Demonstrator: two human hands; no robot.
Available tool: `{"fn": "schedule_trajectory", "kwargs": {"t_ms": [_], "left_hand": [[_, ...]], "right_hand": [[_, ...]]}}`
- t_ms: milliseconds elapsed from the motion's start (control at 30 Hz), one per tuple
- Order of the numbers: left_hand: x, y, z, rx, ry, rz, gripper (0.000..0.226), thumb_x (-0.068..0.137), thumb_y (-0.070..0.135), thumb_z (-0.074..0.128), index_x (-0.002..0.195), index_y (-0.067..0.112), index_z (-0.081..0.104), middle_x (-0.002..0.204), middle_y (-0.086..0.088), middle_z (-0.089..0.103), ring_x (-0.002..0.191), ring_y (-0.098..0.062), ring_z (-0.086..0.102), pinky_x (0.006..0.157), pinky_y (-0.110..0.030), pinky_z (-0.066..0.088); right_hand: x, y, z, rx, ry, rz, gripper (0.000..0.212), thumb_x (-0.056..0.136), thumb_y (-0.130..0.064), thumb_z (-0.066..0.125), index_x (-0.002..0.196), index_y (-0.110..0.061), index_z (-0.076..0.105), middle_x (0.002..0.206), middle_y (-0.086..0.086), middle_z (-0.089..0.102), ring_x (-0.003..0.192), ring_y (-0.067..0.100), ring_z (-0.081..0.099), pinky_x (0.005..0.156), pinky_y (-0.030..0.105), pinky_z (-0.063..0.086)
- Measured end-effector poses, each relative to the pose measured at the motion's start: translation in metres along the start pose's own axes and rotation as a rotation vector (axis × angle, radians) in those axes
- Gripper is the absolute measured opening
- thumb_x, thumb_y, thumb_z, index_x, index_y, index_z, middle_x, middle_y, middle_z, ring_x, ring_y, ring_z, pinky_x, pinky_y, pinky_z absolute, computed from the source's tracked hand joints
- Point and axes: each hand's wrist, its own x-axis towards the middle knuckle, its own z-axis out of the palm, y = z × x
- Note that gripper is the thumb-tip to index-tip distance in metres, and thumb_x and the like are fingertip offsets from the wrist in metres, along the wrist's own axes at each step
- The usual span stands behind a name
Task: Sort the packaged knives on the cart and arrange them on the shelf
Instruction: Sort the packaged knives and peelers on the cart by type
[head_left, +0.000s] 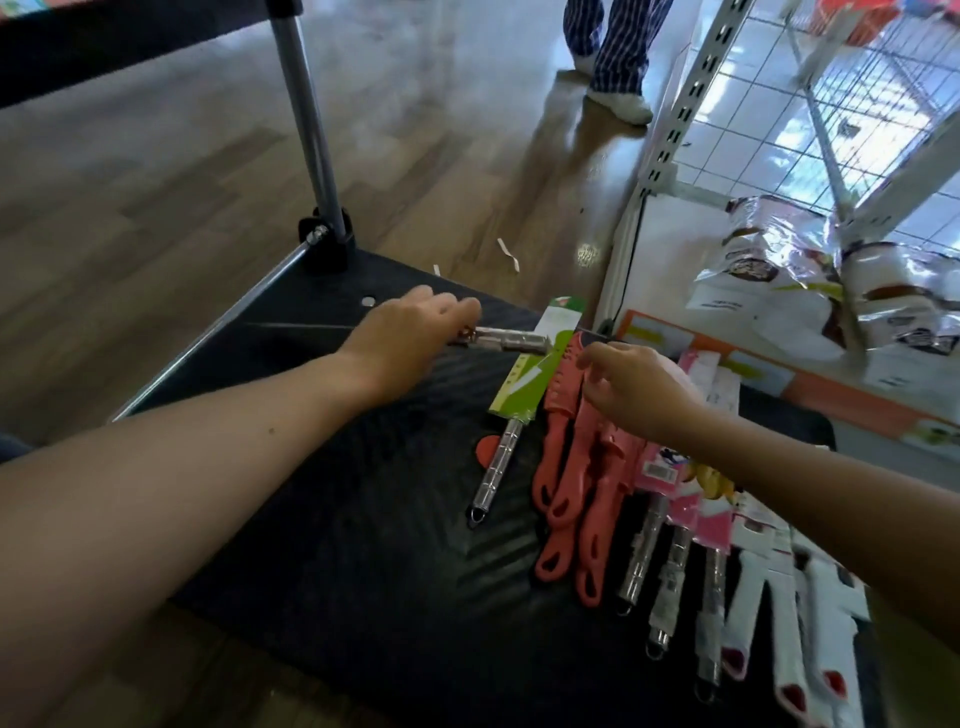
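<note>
Knives in several kinds of packaging lie in a rough row along the right side of a black, ribbed cart (363, 519), handles pointing toward the near edge. The left hand (410, 332) reaches to the far part of the cart with its fingers curled round the handle of a steel-handled knife (511, 340). That knife lies crosswise, its blade end at a green and white card.

Just nearer lies a green-carded knife (522, 384), its shiny ridged handle ending in a small hanging loop. To its right sits a cluster of coral plastic knives (571, 467) with oval holes in their handles. Next come the pink-carded knives (670, 499) with steel handles, and then the white-sleeved knives (779, 613) with red spots near their tips.

The right hand (639, 387) is over the far ends of the coral knives with its fingers bent downward. Whether it grips anything cannot be told.

At the far right stands a white shelf (691, 93) with glossy bags (769, 270) on its lowest level.
</note>
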Motion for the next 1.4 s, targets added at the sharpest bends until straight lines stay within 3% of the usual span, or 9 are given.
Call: {"fn": "schedule_trajectory", "kwargs": {"t_ms": [133, 233, 367, 500, 667, 1067, 1167, 1233, 1400], "left_hand": [[0.007, 0.015, 0.003, 0.234, 0.099, 0.607, 0.026, 0.077, 0.010, 0.052, 0.099, 0.024, 0.050, 0.085, -0.002, 0.066, 0.070, -0.023, 0.060, 0.050, -0.032, 0.050], [0.010, 0.026, 0.007, 0.314, 0.116, 0.817, 0.021, 0.081, 0.013, 0.047, 0.091, 0.028, 0.056, 0.091, 0.001, 0.066, 0.081, -0.021, 0.051, 0.060, -0.034, 0.052], [0.007, 0.027, 0.012, 0.445, -0.040, 0.988, 0.029, 0.066, 0.013, 0.076, 0.084, 0.029, 0.059, 0.098, 0.004, 0.064, 0.090, -0.020, 0.051, 0.079, -0.037, 0.047], [0.003, 0.019, 0.015, 0.416, -0.194, 0.978, 0.039, 0.056, 0.015, 0.085, 0.083, 0.030, 0.061, 0.102, 0.005, 0.063, 0.096, -0.019, 0.060, 0.085, -0.039, 0.042], [-0.001, 0.016, 0.017, 0.359, -0.269, 0.984, 0.043, 0.043, 0.016, 0.089, 0.079, 0.026, 0.068, 0.099, 0.000, 0.069, 0.092, -0.020, 0.067, 0.067, -0.030, 0.058], [0.000, 0.009, 0.022, 0.358, -0.313, 0.906, 0.072, 0.039, 0.007, 0.089, 0.104, 0.023, 0.060, 0.118, -0.007, 0.055, 0.121, -0.029, 0.044, 0.057, -0.031, 0.060], [0.003, 0.013, 0.025, 0.450, -0.550, 0.767, 0.078, 0.079, 0.002, 0.064, 0.141, 0.028, 0.025, 0.150, -0.005, 0.016, 0.144, -0.029, 0.007, 0.086, -0.032, 0.056], [0.004, 0.017, 0.025, 0.498, -0.692, 0.658, 0.069, 0.092, 0.004, 0.046, 0.147, 0.029, 0.011, 0.156, -0.003, 0.002, 0.146, -0.023, -0.011, 0.101, -0.028, 0.046], [0.004, 0.028, 0.024, 0.399, -0.694, 0.391, 0.076, 0.091, 0.005, 0.049, 0.147, 0.036, 0.007, 0.156, 0.002, 0.001, 0.145, -0.022, 0.001, 0.098, -0.029, 0.048]], "right_hand": [[-0.017, 0.027, -0.011, -0.025, 0.023, 0.013, 0.028, 0.091, -0.020, 0.049, 0.116, -0.015, 0.060, 0.111, 0.004, 0.065, 0.098, 0.023, 0.061, 0.069, 0.026, 0.043], [-0.030, 0.041, -0.016, -0.025, 0.016, 0.017, 0.027, 0.092, -0.020, 0.048, 0.115, -0.014, 0.060, 0.108, 0.006, 0.066, 0.094, 0.024, 0.062, 0.075, 0.032, 0.048], [-0.043, 0.058, -0.016, -0.043, 0.002, 0.029, 0.025, 0.093, -0.024, 0.048, 0.112, -0.013, 0.060, 0.102, 0.006, 0.065, 0.089, 0.023, 0.061, 0.077, 0.037, 0.051], [-0.053, 0.068, -0.012, -0.039, -0.056, 0.066, 0.025, 0.093, -0.024, 0.048, 0.114, -0.016, 0.059, 0.103, 0.004, 0.065, 0.085, 0.017, 0.057, 0.073, 0.029, 0.048], [-0.061, 0.071, -0.009, -0.039, -0.125, 0.102, 0.027, 0.092, -0.022, 0.049, 0.117, -0.018, 0.058, 0.110, 0.004, 0.065, 0.096, 0.020, 0.061, 0.080, 0.030, 0.051], [-0.056, 0.066, -0.006, -0.035, -0.132, 0.065, 0.026, 0.093, -0.024, 0.047, 0.115, -0.017, 0.059, 0.111, 0.005, 0.065, 0.100, 0.021, 0.060, 0.083, 0.034, 0.051], [-0.054, 0.064, -0.005, -0.040, -0.130, 0.046, 0.026, 0.093, -0.025, 0.048, 0.114, -0.017, 0.060, 0.108, 0.004, 0.065, 0.098, 0.020, 0.061, 0.083, 0.034, 0.052], [-0.053, 0.063, -0.004, -0.042, -0.131, 0.039, 0.025, 0.093, -0.024, 0.048, 0.113, -0.016, 0.060, 0.107, 0.004, 0.065, 0.096, 0.020, 0.061, 0.082, 0.034, 0.052], [-0.053, 0.064, -0.001, -0.032, -0.142, 0.038, 0.024, 0.092, -0.025, 0.050, 0.110, -0.017, 0.063, 0.105, 0.004, 0.065, 0.090, 0.021, 0.062, 0.079, 0.034, 0.053]]}}
